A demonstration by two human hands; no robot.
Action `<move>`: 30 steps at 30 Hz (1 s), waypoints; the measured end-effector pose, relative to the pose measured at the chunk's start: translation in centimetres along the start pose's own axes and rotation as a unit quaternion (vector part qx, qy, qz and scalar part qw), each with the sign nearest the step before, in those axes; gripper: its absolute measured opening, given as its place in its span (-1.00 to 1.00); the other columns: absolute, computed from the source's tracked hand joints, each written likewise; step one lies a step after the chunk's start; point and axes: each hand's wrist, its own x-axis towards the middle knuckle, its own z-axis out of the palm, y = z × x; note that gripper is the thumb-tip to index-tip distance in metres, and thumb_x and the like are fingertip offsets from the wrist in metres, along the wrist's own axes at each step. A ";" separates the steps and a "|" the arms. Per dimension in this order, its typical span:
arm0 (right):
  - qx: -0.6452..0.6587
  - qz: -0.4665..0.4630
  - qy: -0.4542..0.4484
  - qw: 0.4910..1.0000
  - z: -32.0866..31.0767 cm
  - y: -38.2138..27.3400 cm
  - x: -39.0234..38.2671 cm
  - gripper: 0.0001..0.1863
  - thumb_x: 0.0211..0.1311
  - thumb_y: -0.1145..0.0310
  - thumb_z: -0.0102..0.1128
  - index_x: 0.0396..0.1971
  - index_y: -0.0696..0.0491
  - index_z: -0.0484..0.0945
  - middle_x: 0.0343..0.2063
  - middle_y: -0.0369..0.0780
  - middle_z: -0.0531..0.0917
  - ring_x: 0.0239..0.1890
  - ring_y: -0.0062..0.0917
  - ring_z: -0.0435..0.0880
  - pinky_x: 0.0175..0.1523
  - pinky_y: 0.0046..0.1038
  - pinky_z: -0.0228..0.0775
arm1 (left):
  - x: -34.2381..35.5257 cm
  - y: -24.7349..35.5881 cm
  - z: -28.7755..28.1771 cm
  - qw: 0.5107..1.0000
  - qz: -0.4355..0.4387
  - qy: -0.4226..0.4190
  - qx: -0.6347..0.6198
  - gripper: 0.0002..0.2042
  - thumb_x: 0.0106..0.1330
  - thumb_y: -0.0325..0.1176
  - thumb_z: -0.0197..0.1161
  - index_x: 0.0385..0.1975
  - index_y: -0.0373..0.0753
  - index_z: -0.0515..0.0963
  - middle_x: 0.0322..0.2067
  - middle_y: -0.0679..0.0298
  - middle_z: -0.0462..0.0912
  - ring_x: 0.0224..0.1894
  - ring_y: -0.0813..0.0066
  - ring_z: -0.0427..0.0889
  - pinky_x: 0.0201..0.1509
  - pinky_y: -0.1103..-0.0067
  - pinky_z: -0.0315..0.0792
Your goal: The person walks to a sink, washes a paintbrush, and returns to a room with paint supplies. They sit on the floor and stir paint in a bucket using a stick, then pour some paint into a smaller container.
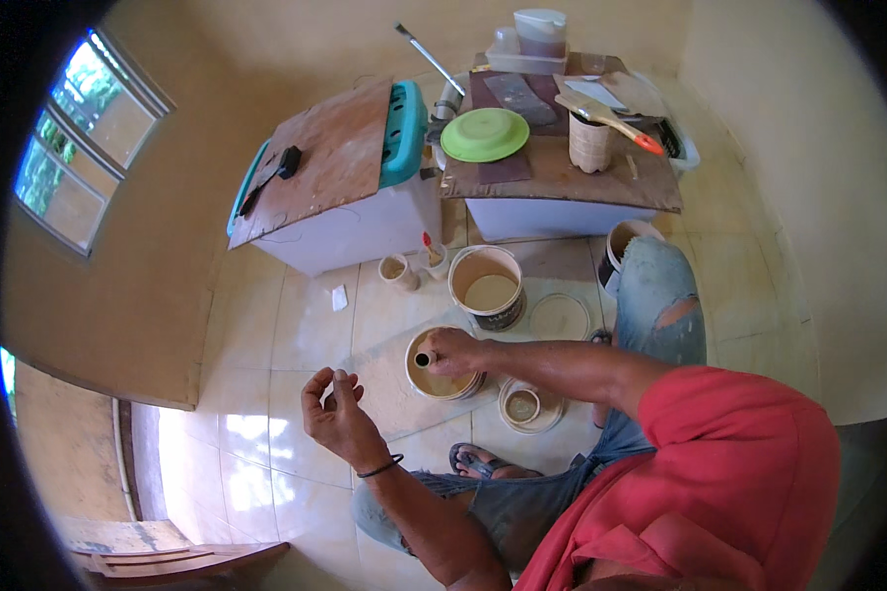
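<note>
My right hand [453, 350] grips a small cylindrical object with a dark opening [425, 360] over a white bucket [414, 379] holding beige liquid. My left hand [343, 419] is raised left of that bucket, fingers curled and closed; whether anything is between them is unclear. Just beyond stands a larger bucket [488, 313] with beige contents. To the right lie a round lid [559, 310] and, nearer me, a small round container [522, 404] on another lid. A beige-coated cup [397, 279] and a cup with a red-handled tool [434, 264] stand farther back.
Two lidded plastic bins [350, 241] bear boards, a green plate [483, 133], a brush on a cut container [589, 148] and tubs. Another bucket [616, 276] is beside my right knee. A window [89, 128] is at left; walls close in the corner.
</note>
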 end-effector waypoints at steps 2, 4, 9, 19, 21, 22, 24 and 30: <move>-0.072 0.004 0.000 0.997 -1.0 -0.6 0.3 -0.88 -0.08 0.39 0.25 -0.56 0.13 0.62 -0.70 -0.13 0.64 -0.58 -0.31 0.71 -0.35 -0.23 0.59 | 0.1 -0.3 -0.5 1.000 -0.011 -0.002 0.008 -0.85 0.40 -0.40 0.29 -0.23 -0.38 0.58 -0.32 0.20 0.64 -0.35 0.49 0.70 -0.32 0.61 0.60; -0.105 0.069 0.001 0.992 -1.8 -0.2 0.5 -0.88 -0.10 0.38 0.26 -0.56 0.13 0.63 -0.70 -0.13 0.64 -0.60 -0.30 0.70 -0.36 -0.23 0.59 | 0.0 -0.2 -0.4 1.000 -0.017 -0.003 0.007 -0.85 0.40 -0.41 0.28 -0.22 -0.38 0.57 -0.29 0.19 0.63 -0.34 0.48 0.70 -0.32 0.60 0.60; 0.149 0.195 -0.112 0.963 -1.2 -2.2 -0.2 -0.85 -0.06 0.36 0.25 -0.63 0.14 0.58 -0.73 -0.14 0.63 -0.68 -0.33 0.68 -0.41 -0.27 0.57 | 0.3 -0.8 -1.2 0.999 -0.027 0.000 0.030 -0.80 0.41 -0.36 0.29 -0.17 -0.39 0.56 -0.28 0.14 0.62 -0.28 0.40 0.70 -0.27 0.54 0.62; -0.050 0.066 0.018 0.996 0.2 0.0 0.2 -0.87 -0.08 0.36 0.21 -0.58 0.12 0.60 -0.59 -0.07 0.66 -0.45 -0.14 0.69 -0.26 -0.12 0.52 | 0.0 -1.2 -0.4 0.999 -0.022 -0.015 0.037 -0.83 0.41 -0.38 0.29 -0.20 -0.38 0.57 -0.27 0.17 0.63 -0.34 0.45 0.69 -0.32 0.59 0.60; -0.024 0.116 -0.042 0.992 -0.1 0.3 0.6 -0.86 -0.07 0.36 0.21 -0.57 0.13 0.60 -0.60 -0.07 0.66 -0.49 -0.14 0.68 -0.31 -0.12 0.50 | 0.0 -1.2 -0.2 0.999 -0.024 -0.018 0.038 -0.83 0.41 -0.37 0.29 -0.20 -0.38 0.57 -0.28 0.18 0.63 -0.34 0.45 0.69 -0.32 0.59 0.60; 0.002 0.122 -0.081 0.989 0.9 2.3 0.7 -0.85 -0.07 0.37 0.19 -0.56 0.16 0.61 -0.67 -0.09 0.65 -0.59 -0.21 0.67 -0.39 -0.18 0.52 | -0.1 -0.9 0.3 0.999 -0.023 -0.024 0.035 -0.82 0.41 -0.37 0.29 -0.20 -0.38 0.57 -0.28 0.18 0.63 -0.34 0.45 0.69 -0.31 0.58 0.60; 0.088 0.128 -0.103 0.982 2.2 2.3 0.4 -0.84 -0.07 0.39 0.17 -0.56 0.18 0.62 -0.74 -0.11 0.63 -0.70 -0.30 0.65 -0.50 -0.24 0.52 | -0.1 -0.9 0.2 0.999 -0.019 -0.023 0.036 -0.82 0.41 -0.36 0.29 -0.21 -0.38 0.57 -0.29 0.18 0.63 -0.34 0.45 0.70 -0.31 0.59 0.60; 0.122 0.110 -0.054 0.985 1.0 0.1 0.0 -0.84 -0.09 0.38 0.19 -0.53 0.15 0.65 -0.64 -0.06 0.68 -0.57 -0.21 0.71 -0.44 -0.16 0.53 | -0.2 -0.6 0.4 0.998 -0.008 -0.027 0.050 -0.82 0.42 -0.36 0.29 -0.23 -0.38 0.58 -0.31 0.19 0.64 -0.34 0.47 0.69 -0.32 0.60 0.59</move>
